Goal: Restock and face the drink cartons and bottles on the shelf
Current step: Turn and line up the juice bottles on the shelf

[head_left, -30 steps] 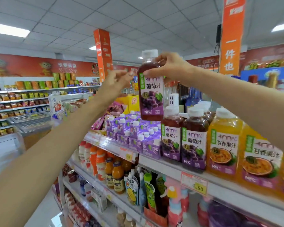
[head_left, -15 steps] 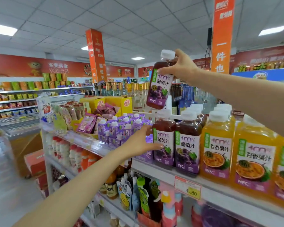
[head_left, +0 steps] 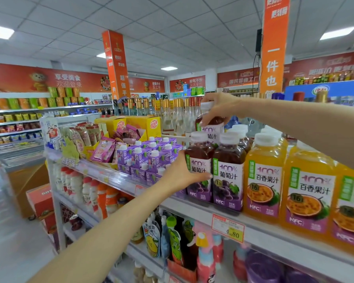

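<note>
My right hand (head_left: 220,108) grips the neck of a dark grape juice bottle (head_left: 213,127) with a white cap, held low behind the front row on the top shelf (head_left: 192,207). My left hand (head_left: 183,173) holds the left front grape juice bottle (head_left: 199,160), thumb across its label. A second grape juice bottle (head_left: 229,172) stands right beside it. Orange passion fruit juice bottles (head_left: 264,178) fill the shelf to the right. Small purple drink cartons (head_left: 149,158) sit in rows to the left.
A price tag (head_left: 228,229) hangs on the shelf edge. Snack pouches (head_left: 103,150) and yellow boxes (head_left: 139,125) lie beyond the cartons. Glass bottles (head_left: 172,113) stand behind. Lower shelves hold drink bottles (head_left: 98,193) and pouches (head_left: 172,240). The aisle floor (head_left: 12,231) runs along the left.
My right hand has lowered the grape juice bottle from overhead down behind the front row. My left hand moved from the cartons onto the left front grape bottle.
</note>
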`<move>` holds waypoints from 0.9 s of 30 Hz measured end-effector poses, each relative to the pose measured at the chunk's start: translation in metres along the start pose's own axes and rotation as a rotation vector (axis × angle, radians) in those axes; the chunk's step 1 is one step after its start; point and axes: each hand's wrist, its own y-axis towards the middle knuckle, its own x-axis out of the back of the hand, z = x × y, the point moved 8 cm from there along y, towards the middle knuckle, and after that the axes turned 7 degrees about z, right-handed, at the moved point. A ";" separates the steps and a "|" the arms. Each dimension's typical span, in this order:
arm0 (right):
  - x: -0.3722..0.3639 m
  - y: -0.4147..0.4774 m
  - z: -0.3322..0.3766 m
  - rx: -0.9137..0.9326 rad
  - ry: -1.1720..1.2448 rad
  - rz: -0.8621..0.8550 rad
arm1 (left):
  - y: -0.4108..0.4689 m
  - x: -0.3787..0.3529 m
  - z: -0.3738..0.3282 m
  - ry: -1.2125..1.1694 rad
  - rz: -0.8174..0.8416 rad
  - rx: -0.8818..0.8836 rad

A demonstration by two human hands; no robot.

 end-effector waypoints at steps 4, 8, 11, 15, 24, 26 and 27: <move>-0.013 0.002 -0.002 -0.050 -0.058 0.087 | 0.000 0.001 0.005 0.032 -0.035 0.019; -0.015 0.005 -0.009 -0.084 -0.060 0.123 | 0.001 0.001 0.006 0.029 -0.021 0.023; -0.016 0.008 -0.013 -0.092 -0.046 0.149 | 0.003 -0.001 0.010 -0.021 -0.006 0.034; -0.019 0.010 -0.019 -0.085 -0.034 0.185 | 0.004 -0.004 0.012 -0.082 0.006 0.037; -0.031 0.007 -0.024 -0.083 -0.106 0.338 | 0.006 -0.005 0.015 -0.101 0.021 0.044; -0.032 0.007 -0.024 -0.081 -0.142 0.360 | 0.006 -0.005 0.016 -0.099 0.020 0.046; -0.033 0.007 -0.024 -0.077 -0.157 0.368 | 0.007 -0.006 0.016 -0.094 0.021 0.046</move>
